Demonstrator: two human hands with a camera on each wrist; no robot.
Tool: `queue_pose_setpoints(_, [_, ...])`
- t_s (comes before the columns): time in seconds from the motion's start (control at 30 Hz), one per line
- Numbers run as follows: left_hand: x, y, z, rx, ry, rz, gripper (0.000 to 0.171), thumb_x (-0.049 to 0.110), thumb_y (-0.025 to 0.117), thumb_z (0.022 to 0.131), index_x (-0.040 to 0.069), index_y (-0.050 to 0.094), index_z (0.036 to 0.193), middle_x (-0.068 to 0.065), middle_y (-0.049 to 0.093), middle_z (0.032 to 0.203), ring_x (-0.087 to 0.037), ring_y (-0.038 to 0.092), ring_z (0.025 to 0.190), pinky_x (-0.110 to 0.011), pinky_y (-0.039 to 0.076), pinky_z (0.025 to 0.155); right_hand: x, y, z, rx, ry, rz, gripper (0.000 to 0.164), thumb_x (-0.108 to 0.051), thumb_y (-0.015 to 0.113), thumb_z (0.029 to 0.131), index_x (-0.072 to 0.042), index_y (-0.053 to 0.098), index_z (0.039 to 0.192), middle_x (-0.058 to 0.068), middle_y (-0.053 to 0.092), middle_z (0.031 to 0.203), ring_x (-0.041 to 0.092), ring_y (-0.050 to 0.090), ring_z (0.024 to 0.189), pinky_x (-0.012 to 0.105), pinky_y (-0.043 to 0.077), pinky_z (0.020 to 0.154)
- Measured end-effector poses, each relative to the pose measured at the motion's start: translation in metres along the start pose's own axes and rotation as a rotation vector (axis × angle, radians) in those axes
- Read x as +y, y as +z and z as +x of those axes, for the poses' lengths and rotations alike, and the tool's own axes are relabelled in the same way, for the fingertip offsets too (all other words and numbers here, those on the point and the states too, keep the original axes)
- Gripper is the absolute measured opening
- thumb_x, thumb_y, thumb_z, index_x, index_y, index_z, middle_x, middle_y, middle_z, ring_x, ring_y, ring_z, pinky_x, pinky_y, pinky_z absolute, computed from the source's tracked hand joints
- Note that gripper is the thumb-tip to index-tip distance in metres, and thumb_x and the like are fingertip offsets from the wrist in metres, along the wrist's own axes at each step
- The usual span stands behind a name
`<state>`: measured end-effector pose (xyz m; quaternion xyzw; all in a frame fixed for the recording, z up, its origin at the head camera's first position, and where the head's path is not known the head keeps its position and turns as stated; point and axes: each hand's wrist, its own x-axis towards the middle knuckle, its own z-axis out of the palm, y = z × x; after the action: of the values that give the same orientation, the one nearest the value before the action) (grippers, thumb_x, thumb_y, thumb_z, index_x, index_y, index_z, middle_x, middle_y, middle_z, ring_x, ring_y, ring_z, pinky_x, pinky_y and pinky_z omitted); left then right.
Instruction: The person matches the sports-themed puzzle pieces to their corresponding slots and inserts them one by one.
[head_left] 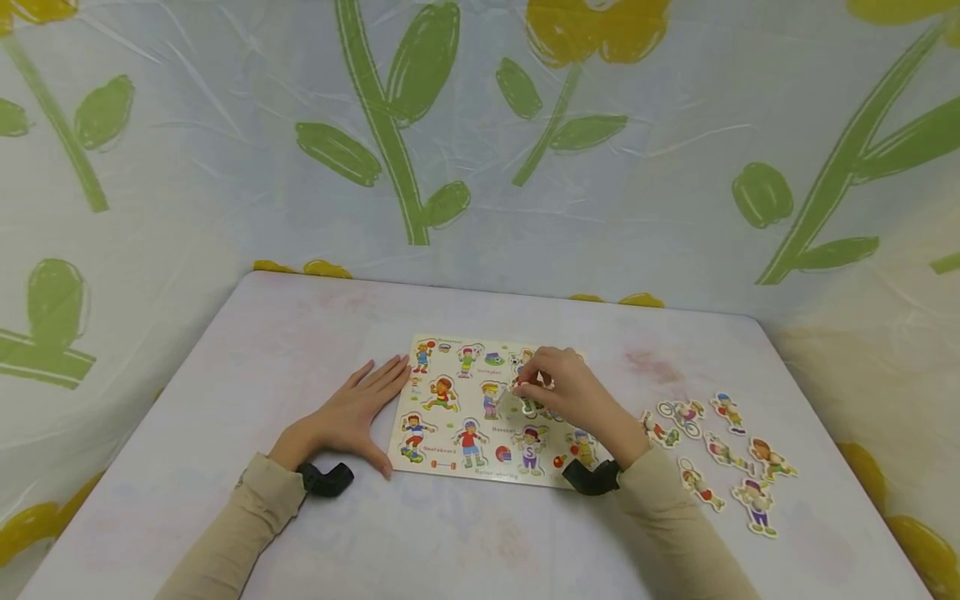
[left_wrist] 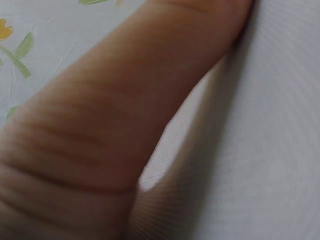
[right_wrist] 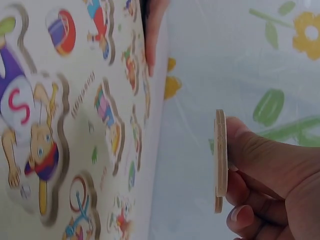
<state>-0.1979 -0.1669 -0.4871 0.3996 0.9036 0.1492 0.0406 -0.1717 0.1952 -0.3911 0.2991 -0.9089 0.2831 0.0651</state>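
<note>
A cream wooden puzzle board [head_left: 442, 427] with sports figures in cut-out recesses lies on the table. My left hand [head_left: 351, 421] is spread flat at its left side, fingertips right at the board's edge; the left wrist view is mostly filled by the thumb [left_wrist: 110, 100] close up. Over the board's upper right part, my right hand [head_left: 566, 387] pinches a wooden puzzle piece between thumb and fingers. In the right wrist view that puzzle piece [right_wrist: 221, 155] is seen edge-on, raised off the board, its picture hidden.
Several loose figure pieces lie to the right of the board, among them a bicycle piece [head_left: 681, 414] and a baseball player piece [head_left: 756, 506]. The table [head_left: 420, 550] has a pale cloth. Behind it hangs a flower-patterned sheet [head_left: 247, 167].
</note>
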Motion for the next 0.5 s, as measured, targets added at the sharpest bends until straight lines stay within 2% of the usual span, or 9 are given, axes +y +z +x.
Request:
queue_pose_setpoints(0.2, [-0.001,-0.001,0.001,0.003,0.007,-0.004,0.151,0.096,0.061,0.050,0.003,0.012,0.159,-0.010,0.004,0.167,-0.028,0.002,0.153,-0.051,0.001,0.121,-0.012,0.012,0.002,0.004,-0.095,0.001,0.012,-0.015,0.082,0.082,-0.013,0.071,0.083,-0.009,0.057,0.076,0.013,0.050,0.066,0.026,0.041,0.061])
queue_pose_setpoints(0.33, [-0.002,0.000,0.002,0.012,0.017,0.008,0.151,0.095,0.062,0.049,0.003,0.012,0.159,-0.011,0.005,0.166,-0.029,0.003,0.152,-0.051,0.002,0.121,-0.021,0.020,0.002,0.020,-0.157,-0.007,0.014,-0.014,0.084,0.080,-0.011,0.070,0.082,-0.005,0.060,0.078,0.014,0.053,0.068,0.028,0.043,0.065])
queue_pose_setpoints(0.5, [-0.003,0.000,0.001,0.027,0.031,0.005,0.152,0.094,0.064,0.049,0.001,0.014,0.158,-0.014,0.006,0.166,-0.032,0.006,0.152,-0.054,0.004,0.120,-0.029,0.030,0.002,-0.004,-0.187,-0.032,0.017,-0.018,0.084,0.080,-0.013,0.068,0.082,-0.004,0.063,0.080,0.013,0.055,0.071,0.028,0.045,0.068])
